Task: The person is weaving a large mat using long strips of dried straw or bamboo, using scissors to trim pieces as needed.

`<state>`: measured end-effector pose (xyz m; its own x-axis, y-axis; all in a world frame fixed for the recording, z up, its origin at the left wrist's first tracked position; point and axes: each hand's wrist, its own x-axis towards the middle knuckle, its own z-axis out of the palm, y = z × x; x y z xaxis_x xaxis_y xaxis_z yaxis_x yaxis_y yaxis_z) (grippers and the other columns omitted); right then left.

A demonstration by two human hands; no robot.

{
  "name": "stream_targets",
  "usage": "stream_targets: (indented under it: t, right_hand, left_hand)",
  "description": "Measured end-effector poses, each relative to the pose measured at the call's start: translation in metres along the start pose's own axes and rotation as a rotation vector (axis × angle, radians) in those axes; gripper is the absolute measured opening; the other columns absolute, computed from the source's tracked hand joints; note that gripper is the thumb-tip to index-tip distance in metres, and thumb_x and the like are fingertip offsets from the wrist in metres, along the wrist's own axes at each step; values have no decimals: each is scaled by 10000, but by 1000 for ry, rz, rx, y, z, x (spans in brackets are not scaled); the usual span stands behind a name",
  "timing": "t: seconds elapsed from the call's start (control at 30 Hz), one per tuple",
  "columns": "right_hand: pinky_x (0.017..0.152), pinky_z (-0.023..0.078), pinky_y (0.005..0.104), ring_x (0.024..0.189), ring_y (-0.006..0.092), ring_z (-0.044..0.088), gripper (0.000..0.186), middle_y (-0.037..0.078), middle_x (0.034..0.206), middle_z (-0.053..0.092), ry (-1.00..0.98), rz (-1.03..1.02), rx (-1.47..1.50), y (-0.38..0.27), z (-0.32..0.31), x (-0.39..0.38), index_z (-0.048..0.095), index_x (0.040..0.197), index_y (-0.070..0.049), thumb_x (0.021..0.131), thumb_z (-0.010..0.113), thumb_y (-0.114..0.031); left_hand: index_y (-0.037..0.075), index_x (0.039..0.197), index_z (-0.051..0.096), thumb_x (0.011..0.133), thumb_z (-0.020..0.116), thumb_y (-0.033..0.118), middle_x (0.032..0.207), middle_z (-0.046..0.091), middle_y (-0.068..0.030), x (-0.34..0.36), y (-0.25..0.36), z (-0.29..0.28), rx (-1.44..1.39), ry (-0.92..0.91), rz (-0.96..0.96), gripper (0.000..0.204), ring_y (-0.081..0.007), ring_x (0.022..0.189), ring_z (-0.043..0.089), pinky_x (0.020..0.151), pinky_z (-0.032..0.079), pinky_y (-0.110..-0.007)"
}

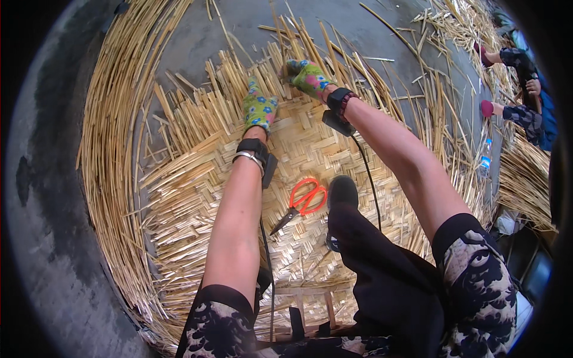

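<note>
A woven mat of split, straw-coloured reed strips lies beneath me, its loose strip ends fanning out at the far and left edges. My left hand, in a green flowered glove, rests on the far part of the weave with its fingers stretched forward and thumb apart. Just right of it, my right hand wears a matching glove and has its fingers curled at the base of the upright reed strips; the fingertips are partly hidden. Scissors with orange handles and dark blades lie on the mat, nearer to me, touched by neither hand.
A long bundle of reeds curves along the left side. Loose strips litter the grey floor at right. A water bottle stands there, near another person. My dark shoe presses on the mat beside the scissors.
</note>
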<state>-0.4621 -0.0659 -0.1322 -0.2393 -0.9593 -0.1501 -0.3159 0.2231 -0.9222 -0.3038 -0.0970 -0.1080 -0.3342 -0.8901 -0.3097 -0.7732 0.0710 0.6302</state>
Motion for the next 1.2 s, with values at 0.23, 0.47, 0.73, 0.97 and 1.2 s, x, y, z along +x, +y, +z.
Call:
stream_targets:
  t: [0.23,0.47,0.73,0.97,1.2]
  right_hand:
    - [662,447,329,745,249,589,199,107,805,622,-78,63,-199,1,-7,3,615,852,-105,662,619,-165]
    - [601,455,356,687,287,583,222,116,746,612,-38,-5,-419,-5,1,11,622,784,-116,585,643,-212]
    - [664,478,347,780,301,595,293,107,848,623,-200,128,-705,-15,10,6,637,879,-150,598,629,-231]
    - [681,471,349,805,286,597,322,104,859,624,-227,47,-601,-6,9,-4,633,914,-150,598,634,-209]
    - [659,464,344,767,271,602,287,89,830,626,-87,107,-552,-2,16,-16,640,876,-164,598,661,-231]
  left_hand:
    - [-17,1250,355,723,590,274,944,579,-231,-20,17,-2,235,-143,30,647,-353,881,560,749,453,-393]
    - [-26,1249,342,732,574,263,899,584,-234,-7,-3,8,287,-55,100,635,-355,851,568,723,457,-386]
    - [-14,1250,348,758,558,262,901,592,-213,-10,-1,6,184,-52,82,602,-341,840,578,717,464,-398]
    - [-29,1238,357,718,606,214,877,586,-242,-8,-11,9,187,-41,54,626,-347,834,576,716,455,-380]
    - [-4,1133,460,759,560,322,839,612,-171,-20,3,0,57,185,96,506,-299,775,593,651,470,-363]
